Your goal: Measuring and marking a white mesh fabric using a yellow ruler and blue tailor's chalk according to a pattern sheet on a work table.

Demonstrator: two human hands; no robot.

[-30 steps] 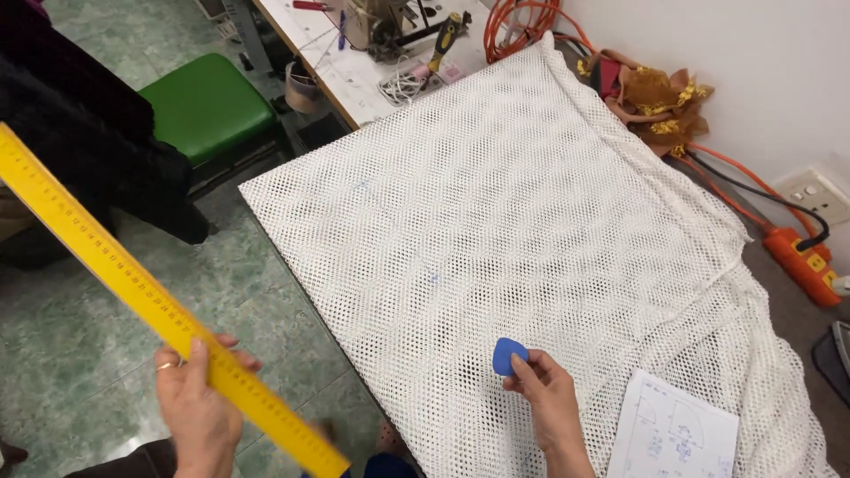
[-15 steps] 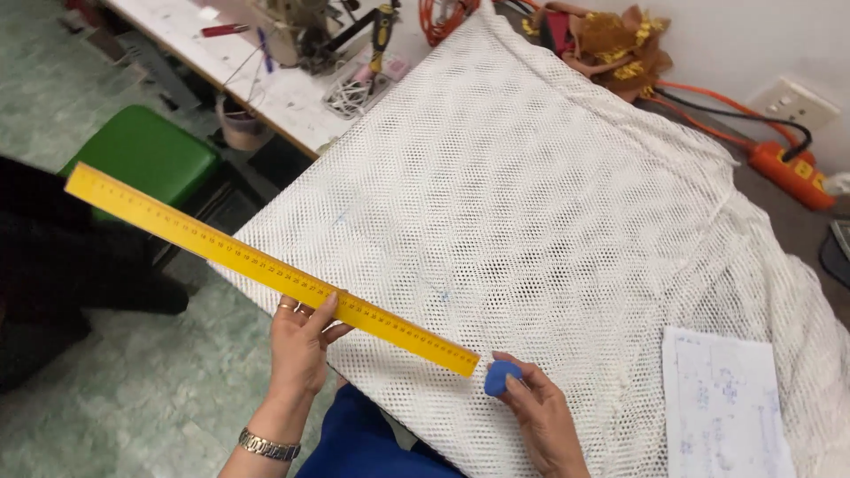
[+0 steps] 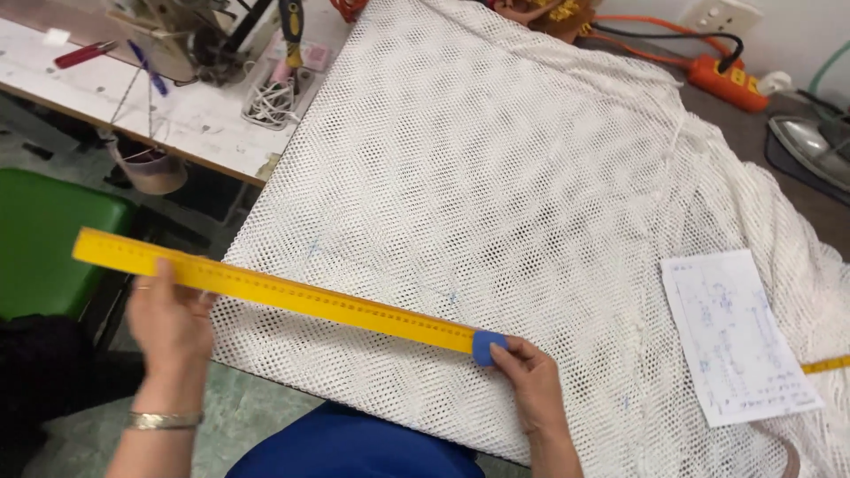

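A long yellow ruler (image 3: 292,296) lies slanted across the near edge of a white mesh fabric (image 3: 496,177) spread over the table. My left hand (image 3: 168,323) grips the ruler near its left end, off the fabric's edge. My right hand (image 3: 531,381) pinches a blue piece of tailor's chalk (image 3: 485,347), which touches the ruler's right end. Faint blue marks show on the mesh near the ruler.
A white paper sheet with notes (image 3: 735,336) rests on the fabric at the right. A sewing machine table (image 3: 159,106) with tools stands at the back left, a green stool (image 3: 44,239) at the left. An orange power strip (image 3: 726,84) and an iron (image 3: 810,146) sit at the back right.
My left hand has swung the ruler down from beside the table onto the fabric's near edge. My right hand with the chalk has met the ruler's right end.
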